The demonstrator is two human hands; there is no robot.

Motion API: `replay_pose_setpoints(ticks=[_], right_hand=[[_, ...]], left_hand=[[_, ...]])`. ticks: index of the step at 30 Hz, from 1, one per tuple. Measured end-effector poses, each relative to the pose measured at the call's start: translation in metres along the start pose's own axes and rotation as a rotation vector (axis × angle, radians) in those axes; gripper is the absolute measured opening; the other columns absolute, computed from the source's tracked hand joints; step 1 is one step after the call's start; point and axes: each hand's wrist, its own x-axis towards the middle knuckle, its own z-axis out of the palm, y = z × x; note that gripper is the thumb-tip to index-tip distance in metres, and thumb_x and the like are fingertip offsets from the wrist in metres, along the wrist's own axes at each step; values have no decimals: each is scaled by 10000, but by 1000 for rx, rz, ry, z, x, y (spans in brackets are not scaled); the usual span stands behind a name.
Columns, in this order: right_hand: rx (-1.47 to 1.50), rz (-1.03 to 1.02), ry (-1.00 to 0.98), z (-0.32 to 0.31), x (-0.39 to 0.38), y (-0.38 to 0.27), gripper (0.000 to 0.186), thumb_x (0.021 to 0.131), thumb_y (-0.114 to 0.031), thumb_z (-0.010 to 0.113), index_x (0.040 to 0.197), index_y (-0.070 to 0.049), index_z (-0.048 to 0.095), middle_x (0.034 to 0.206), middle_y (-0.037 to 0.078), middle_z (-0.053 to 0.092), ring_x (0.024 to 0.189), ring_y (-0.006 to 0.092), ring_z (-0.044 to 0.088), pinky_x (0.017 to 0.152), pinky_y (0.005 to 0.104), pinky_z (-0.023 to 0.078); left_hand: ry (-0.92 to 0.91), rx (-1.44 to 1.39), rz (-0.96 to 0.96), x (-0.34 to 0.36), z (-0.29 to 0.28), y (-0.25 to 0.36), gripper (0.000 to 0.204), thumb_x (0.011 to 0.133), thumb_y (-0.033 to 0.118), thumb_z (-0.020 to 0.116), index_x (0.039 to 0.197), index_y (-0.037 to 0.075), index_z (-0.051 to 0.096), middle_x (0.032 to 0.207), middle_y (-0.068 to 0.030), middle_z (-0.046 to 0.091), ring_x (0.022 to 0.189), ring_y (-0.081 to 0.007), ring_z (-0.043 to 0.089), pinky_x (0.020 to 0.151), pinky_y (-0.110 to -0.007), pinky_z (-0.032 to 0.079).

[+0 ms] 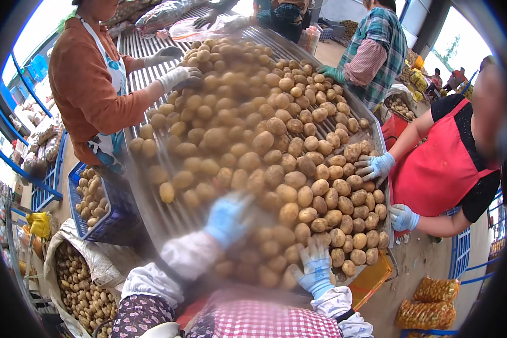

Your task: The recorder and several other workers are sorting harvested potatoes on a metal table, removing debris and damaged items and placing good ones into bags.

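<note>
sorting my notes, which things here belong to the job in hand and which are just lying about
Belongs to the job:
potatoes
slatted table
left hand, right hand
probably blue crate, white sack, both holding potatoes

Apparently just lying about:
yellow bag, far left
filled net bags, lower right

Bright daylight glared white upper left and right. Haze softened central potatoes point(215, 137), left hand point(226, 221) blurred. Fisheye bent edges, blackened rim.
</note>
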Motion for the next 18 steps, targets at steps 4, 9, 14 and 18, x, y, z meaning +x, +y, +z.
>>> replay_pose_setpoints(ticks=[4,9,14,18], right_hand=[[-62,149,69,-7,4,26,817,727,-475,698,1392,-94,413,1485,226,284,1377,453,223,1111,586,179],[-42,208,197,0,-4,45,910,711,-532,714,1411,-60,375,1507,213,253,1397,446,181,1119,578,163],[8,269,83,-12,5,39,913,697,-489,718,1428,-83,350,1500,205,258,1408,437,143,1124,577,155],[-145,261,29,-3,-5,40,829,728,-452,689,1417,-94,398,1514,191,249,1414,428,140,1130,562,169]], left_hand=[[260,491,-104,45,4,-29,719,837,456,588,1400,55,390,1466,-239,315,1360,-432,265,1127,-523,194],[97,388,-15,27,32,-20,892,797,537,618,1456,34,287,1498,-252,252,1406,-434,183,1139,-547,147],[-27,428,55,-7,36,7,1040,720,560,686,1444,-42,245,1488,-275,240,1412,-439,161,1138,-561,139],[-24,519,54,11,45,14,1057,708,570,682,1445,-44,238,1491,-269,238,1407,-436,175,1142,-559,123]])
